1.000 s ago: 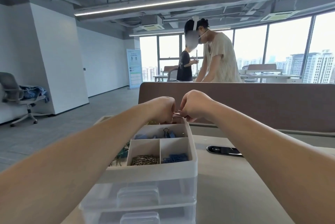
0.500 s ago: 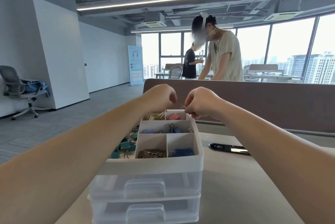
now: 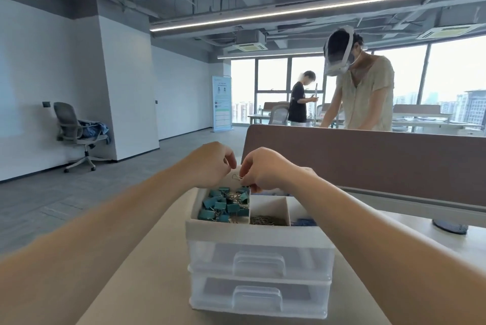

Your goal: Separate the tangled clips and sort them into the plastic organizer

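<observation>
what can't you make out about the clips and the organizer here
All in the head view:
- Rear compartments of the organizer: hidden behind the right hand and forearm.
- Inside the drawers: blurred by frosted fronts.
- The wire clip pinched by the right hand: too small to tell one from several, or whether the left hand touches it.

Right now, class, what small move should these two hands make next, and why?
Probably lower the wire clip into the compartment of silver clips: the right hand pinches it above the organizer, seemingly untangled, with the left hand curled beside it.
</observation>
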The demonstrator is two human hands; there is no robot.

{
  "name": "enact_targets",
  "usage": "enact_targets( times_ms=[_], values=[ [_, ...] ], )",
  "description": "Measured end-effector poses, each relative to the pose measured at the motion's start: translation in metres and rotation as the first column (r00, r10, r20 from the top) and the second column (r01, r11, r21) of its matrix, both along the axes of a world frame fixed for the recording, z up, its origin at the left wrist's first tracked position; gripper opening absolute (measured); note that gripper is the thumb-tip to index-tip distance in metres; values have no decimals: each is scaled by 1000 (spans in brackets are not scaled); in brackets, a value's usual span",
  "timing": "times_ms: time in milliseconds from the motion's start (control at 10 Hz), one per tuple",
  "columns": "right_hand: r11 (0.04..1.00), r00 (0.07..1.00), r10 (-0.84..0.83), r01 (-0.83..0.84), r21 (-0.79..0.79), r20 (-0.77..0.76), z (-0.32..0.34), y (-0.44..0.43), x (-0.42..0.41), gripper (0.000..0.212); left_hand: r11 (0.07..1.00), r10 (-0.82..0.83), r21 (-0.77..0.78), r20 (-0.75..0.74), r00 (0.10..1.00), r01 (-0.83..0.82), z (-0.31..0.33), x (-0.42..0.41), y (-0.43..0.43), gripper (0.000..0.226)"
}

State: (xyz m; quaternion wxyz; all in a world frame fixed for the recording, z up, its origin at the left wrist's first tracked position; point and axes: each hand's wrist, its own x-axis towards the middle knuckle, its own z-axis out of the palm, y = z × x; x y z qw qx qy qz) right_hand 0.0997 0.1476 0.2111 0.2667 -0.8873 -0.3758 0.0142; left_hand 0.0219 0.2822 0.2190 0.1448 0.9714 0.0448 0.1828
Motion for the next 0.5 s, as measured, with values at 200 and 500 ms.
enact_targets(
  times_ms=[200,500],
  values=[
    [1000,997,-16,17,12,-79,-9,37,-9,25,999,49,10,33,998,-50,-7,-21,20,24],
    [998,999,-28,30,57,-39,-8,39,-8,26,996,87,-41,70,994,-84,-12,-25,31,25]
  ],
)
